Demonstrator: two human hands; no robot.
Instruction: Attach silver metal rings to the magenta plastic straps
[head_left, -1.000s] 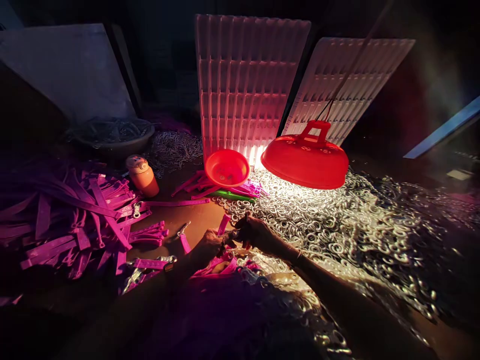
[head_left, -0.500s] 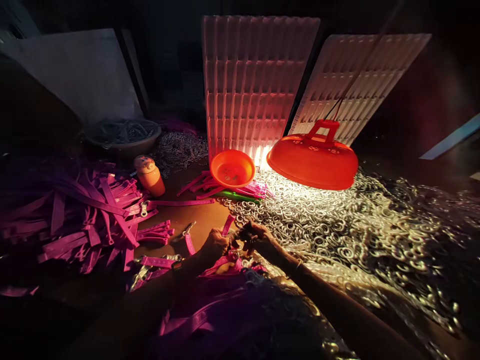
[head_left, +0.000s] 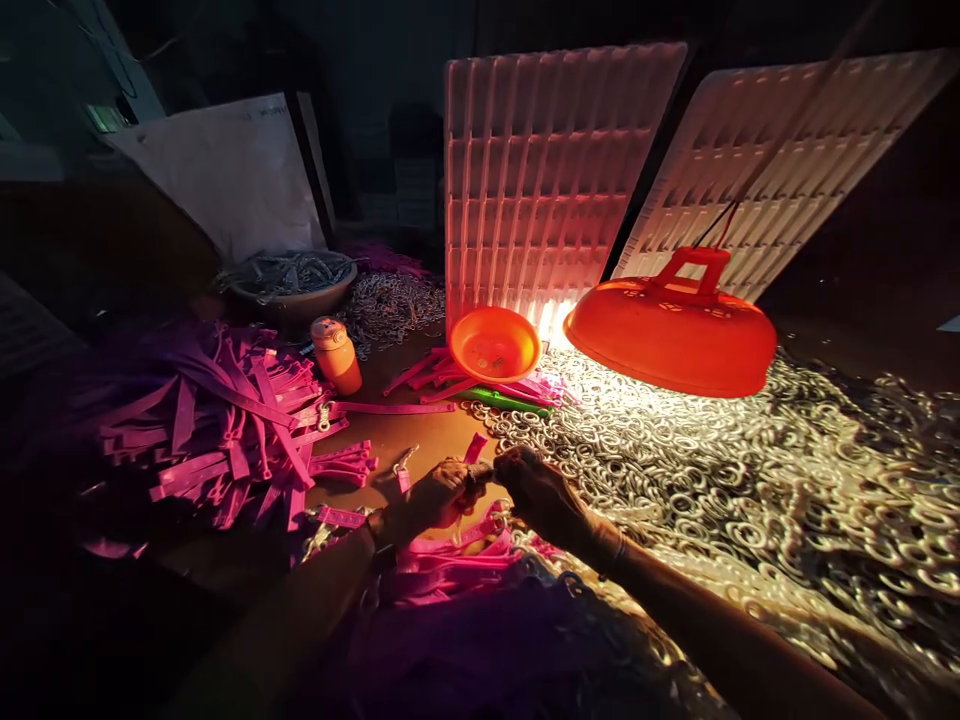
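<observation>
Hands meeting low in the middle, just near of the bright patch under the orange lamp (head_left: pixel 671 335). Left hand (head_left: pixel 442 490) curling tight around a pink strap (head_left: pixel 474 448), with the strap's end poking up and away between both hands. Right hand (head_left: pixel 536 490) bunching its fingers narrow and close at the same spot, touching the strap's end; looking too dark and small to tell what bit is being pinched there. Sitting right beside the big shiny heap of metal rings (head_left: pixel 675 470) spreading out to the right, and near of the orange bowl (head_left: pixel 495 345). Lying to the left, a big pile of loose pink straps (head_left: pixel 225 420); lying nearest, under the wrists, a small bunch of straps (head_left: pixel 450 555). Standing far left of the bowl, a little orange bottle (head_left: pixel 336 355). Probably going best by gripping the strap close to its end so it is not flopping, by bringing the work into the lamp's glow and not into the hands' own shadow, by using fingertips only and pushing gently, and by resting both wrists down for steadiness. Also watching for elbows bumping the ring heap.
</observation>
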